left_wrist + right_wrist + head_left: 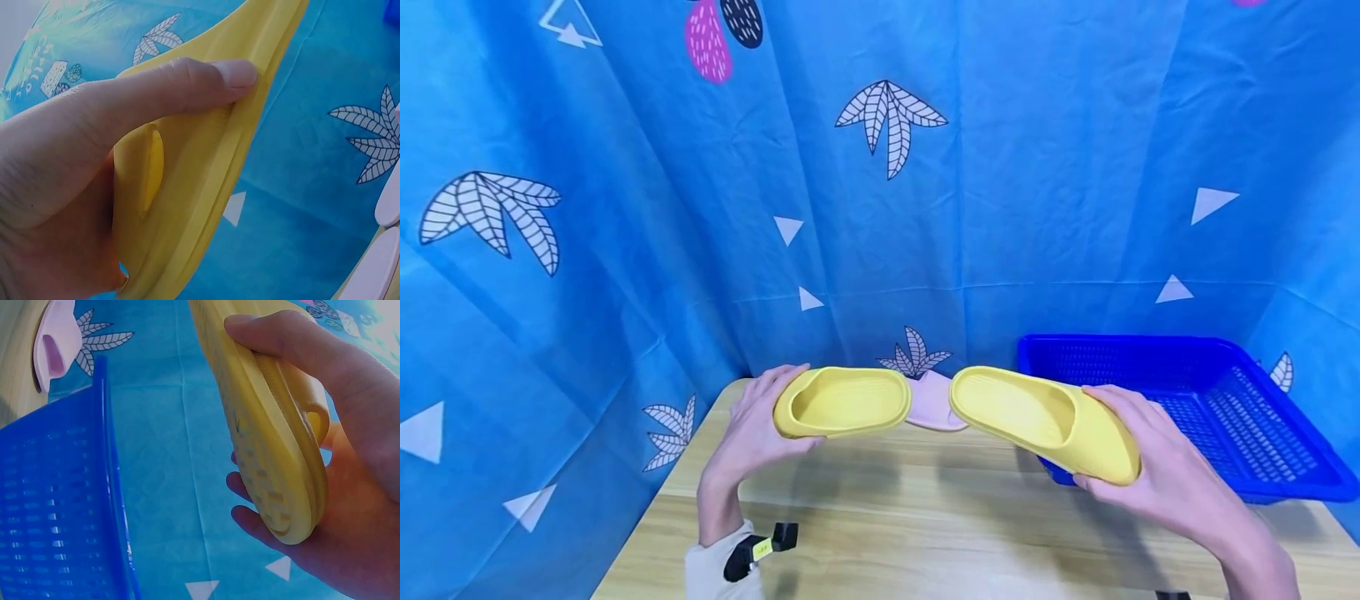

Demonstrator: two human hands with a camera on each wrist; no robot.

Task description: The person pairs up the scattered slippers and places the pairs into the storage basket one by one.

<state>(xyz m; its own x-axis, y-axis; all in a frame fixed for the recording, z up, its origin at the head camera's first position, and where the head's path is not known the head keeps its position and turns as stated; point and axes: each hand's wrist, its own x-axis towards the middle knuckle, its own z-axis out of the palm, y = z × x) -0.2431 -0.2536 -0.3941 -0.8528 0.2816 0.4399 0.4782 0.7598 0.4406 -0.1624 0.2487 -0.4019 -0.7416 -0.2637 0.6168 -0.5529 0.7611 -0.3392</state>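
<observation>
Slippers [853,398], heels inward: I've left hand [760,429] gripping one, right hand [1168,467], nearer the blue basket [1292,486], the other.

Cloth: a creased blue sheet [1052,167] hangs ahead of you and down your left side — vertical folds run through it.
Print: you see white leaf sprigs [891,125], pale triangles [787,228] and, near the top, a pink drop [707,42].
Table: a light, wood-grained tabletop [880,533] lies below you.
Light: bright — soft shadows cross your tabletop.
</observation>
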